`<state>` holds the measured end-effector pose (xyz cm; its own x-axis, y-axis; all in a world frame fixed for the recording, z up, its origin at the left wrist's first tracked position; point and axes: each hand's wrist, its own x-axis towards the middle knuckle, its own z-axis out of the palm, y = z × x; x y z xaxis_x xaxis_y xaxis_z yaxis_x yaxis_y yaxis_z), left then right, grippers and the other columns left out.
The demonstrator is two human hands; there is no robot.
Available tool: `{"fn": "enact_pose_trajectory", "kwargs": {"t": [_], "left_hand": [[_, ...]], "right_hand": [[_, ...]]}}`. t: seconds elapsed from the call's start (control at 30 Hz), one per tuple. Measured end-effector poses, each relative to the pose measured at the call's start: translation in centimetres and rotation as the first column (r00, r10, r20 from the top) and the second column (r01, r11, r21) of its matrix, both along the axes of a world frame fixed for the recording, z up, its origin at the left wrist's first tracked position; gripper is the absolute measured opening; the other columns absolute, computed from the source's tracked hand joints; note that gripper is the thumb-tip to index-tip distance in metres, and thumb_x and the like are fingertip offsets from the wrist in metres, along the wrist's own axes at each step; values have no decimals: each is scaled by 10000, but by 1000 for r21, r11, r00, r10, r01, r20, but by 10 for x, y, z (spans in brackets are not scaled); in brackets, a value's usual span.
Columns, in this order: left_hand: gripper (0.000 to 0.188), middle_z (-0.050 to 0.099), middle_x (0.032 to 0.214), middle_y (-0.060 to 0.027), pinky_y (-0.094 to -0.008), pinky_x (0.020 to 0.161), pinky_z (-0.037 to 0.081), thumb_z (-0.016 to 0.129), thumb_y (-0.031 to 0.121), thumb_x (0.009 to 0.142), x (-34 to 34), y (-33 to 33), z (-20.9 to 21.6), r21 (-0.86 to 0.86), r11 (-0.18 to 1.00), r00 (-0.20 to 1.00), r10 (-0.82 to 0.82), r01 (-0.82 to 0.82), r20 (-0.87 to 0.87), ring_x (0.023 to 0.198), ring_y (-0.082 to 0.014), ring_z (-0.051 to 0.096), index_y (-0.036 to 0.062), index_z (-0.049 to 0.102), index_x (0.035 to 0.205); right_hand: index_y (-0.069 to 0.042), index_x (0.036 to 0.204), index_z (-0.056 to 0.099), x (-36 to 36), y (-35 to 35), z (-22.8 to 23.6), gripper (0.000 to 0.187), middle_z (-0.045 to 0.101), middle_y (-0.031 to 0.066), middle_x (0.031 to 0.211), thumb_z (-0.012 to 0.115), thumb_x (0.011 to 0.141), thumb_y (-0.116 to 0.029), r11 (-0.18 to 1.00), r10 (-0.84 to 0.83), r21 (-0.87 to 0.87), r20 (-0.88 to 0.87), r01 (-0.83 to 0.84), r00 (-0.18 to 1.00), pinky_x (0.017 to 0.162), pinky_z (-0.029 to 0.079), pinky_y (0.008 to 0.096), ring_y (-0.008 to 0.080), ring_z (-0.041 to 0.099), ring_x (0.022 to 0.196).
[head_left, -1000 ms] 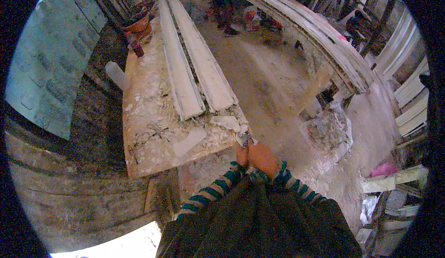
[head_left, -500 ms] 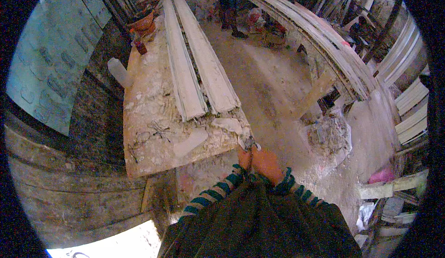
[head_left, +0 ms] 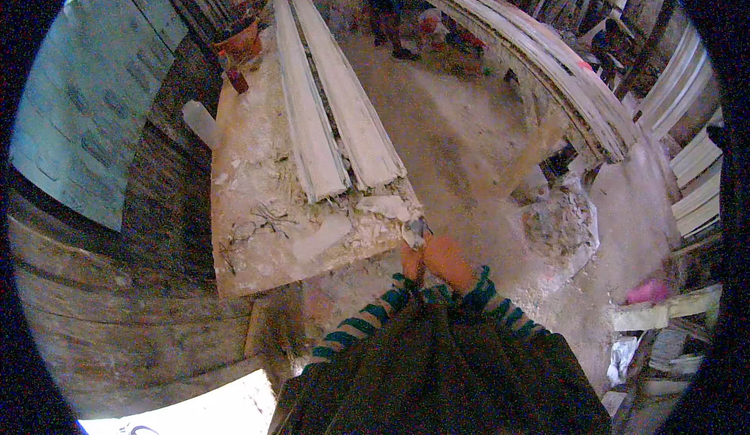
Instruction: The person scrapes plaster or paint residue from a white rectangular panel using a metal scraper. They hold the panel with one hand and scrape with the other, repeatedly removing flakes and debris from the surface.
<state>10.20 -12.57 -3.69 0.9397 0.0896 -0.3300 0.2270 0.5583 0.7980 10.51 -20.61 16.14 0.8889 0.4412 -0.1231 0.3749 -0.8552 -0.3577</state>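
Note:
My left hand point(head_left: 412, 260) and my right hand point(head_left: 448, 258) meet close together at the near right corner of a plaster-crusted worktable point(head_left: 246, 275). Both look closed around a small dark-grey object point(head_left: 419, 229) at their tips, too blurred to name. Just beyond them, a pale flat scrap point(head_left: 383, 205) lies among plaster crumbs. Two long whitish moulding strips point(head_left: 355, 134) lie side by side along the table, their broken near ends close to my hands. Striped teal sleeves cover both wrists.
Thin dark wire bits point(head_left: 269, 218) lie on the table's left part. An orange basin point(head_left: 241, 40) and a red container point(head_left: 237, 82) stand at its far left. Another bench with long strips point(head_left: 531, 40) curves along the right. A person point(head_left: 383, 13) stands at the back.
My hands stay together at the table corner. My right hand and the grey object have shifted slightly left and away from me. The view has tilted a little.

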Motion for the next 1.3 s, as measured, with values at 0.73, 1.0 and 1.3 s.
{"fn": "enact_pose_trajectory", "kwargs": {"t": [0.73,1.0,1.3], "left_hand": [[475,548,1148,-90,-327,680,517,559,88,842,-2,7,14,67,992,993,104,-107,47,923,-208,580,82,375,1280],[381,596,1020,-75,-302,636,518,552,85,857,2,5,5,97,995,999,33,-36,33,815,-186,596,88,441,1221],[333,612,937,-52,-269,576,497,576,110,847,4,8,-12,12,1000,996,16,-17,82,738,-142,594,68,487,1164]], "right_hand": [[-30,1173,508,2,-4,2,371,630,221,820,489,864,-234,999,25,-39,15,-25,1000,571,504,491,390,621,681],[-47,1117,533,11,-2,-13,341,623,219,810,533,844,-252,1000,-5,-30,11,5,1000,542,496,491,388,622,678],[-41,1040,543,-8,-1,8,259,618,219,782,462,885,-232,998,49,-27,-7,-49,999,524,486,493,395,617,664]]}}
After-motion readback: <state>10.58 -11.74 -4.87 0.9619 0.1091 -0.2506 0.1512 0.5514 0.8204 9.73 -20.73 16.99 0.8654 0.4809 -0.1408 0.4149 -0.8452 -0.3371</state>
